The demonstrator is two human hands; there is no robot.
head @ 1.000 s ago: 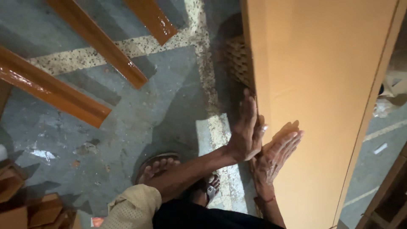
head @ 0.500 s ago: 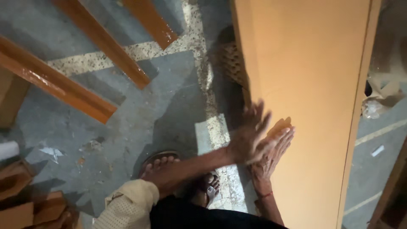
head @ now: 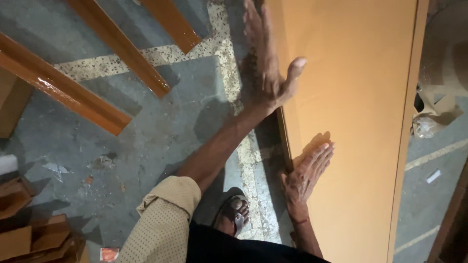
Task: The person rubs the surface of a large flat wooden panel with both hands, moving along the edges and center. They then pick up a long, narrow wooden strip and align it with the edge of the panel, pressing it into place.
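Note:
A large smooth orange board [head: 360,97] runs from top to bottom on the right, raised above the floor. My left hand [head: 267,63] reaches far up along the board's left edge, fingers straight along the edge and thumb resting on the face. My right hand [head: 308,170] lies flat, palm down, on the board's face near that same edge, lower down, fingers together. Neither hand holds a tool. A rolled beige sleeve [head: 163,219] covers my left upper arm.
Several glossy brown wooden rails [head: 68,87] lie slanted on the grey concrete floor [head: 146,141] at upper left. Small wood blocks [head: 24,234] sit at lower left. My sandalled foot [head: 236,214] stands beside the board. Crumpled wrapping [head: 434,117] lies to the right.
My left hand has slid from beside my right hand far up along the board's left edge, arm now stretched out. My right hand stays flat on the face.

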